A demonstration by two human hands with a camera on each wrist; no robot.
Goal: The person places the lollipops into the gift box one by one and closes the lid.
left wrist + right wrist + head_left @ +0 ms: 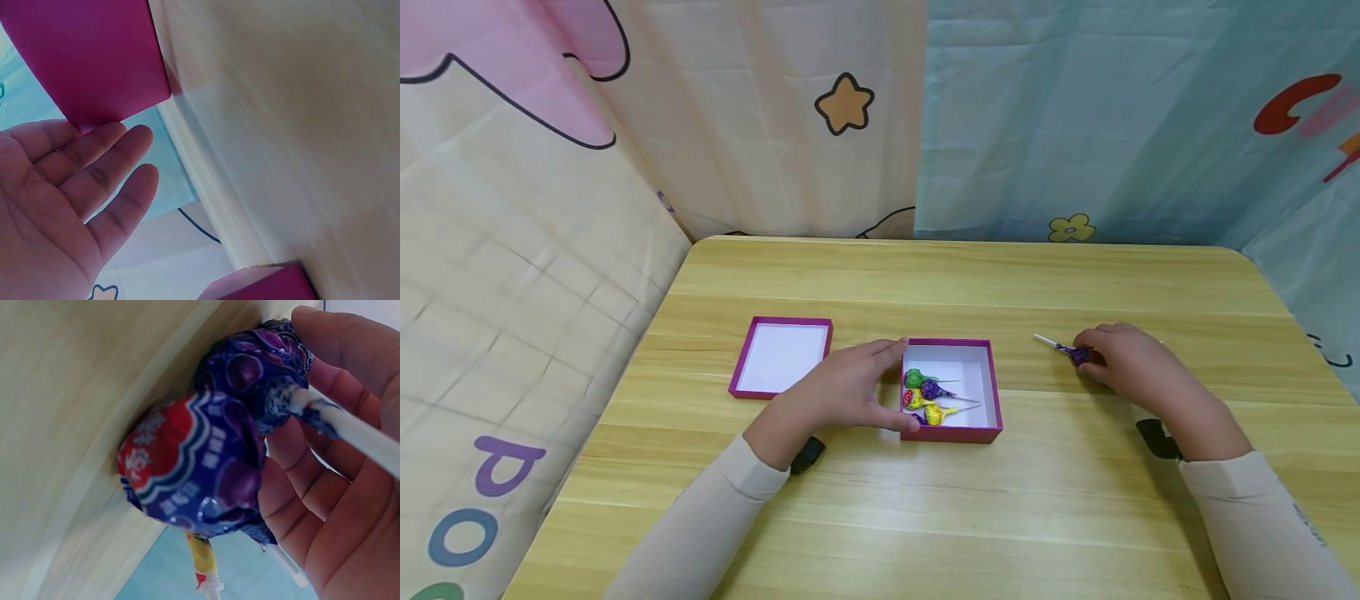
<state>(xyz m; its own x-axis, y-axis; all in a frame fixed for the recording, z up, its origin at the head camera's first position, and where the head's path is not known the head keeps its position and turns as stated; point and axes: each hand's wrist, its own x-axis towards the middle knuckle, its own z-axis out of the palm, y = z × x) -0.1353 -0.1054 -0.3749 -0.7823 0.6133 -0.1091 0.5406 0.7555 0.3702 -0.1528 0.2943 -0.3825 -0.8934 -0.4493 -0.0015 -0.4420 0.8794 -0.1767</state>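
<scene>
A square magenta box (958, 434) with a white inside stands mid-table, several wrapped lollipops (940, 413) lying in its left half. My left hand (857, 387) holds the box at its left side, thumb at the front corner and fingers at the back corner. Over to the right, my right hand (1131, 362) grips purple-wrapped lollipops. The right wrist view shows two of them, a red-and-purple lollipop (200, 462) in front and a purple lollipop (250, 369) between thumb and fingers. A yellow-wrapped stick (203, 556) shows behind them.
To the left of the box, its magenta-edged lid (786, 354) lies with the white inside up, partly behind the left hand. The wooden table (925, 517) meets printed curtains (760, 125) at the back and left.
</scene>
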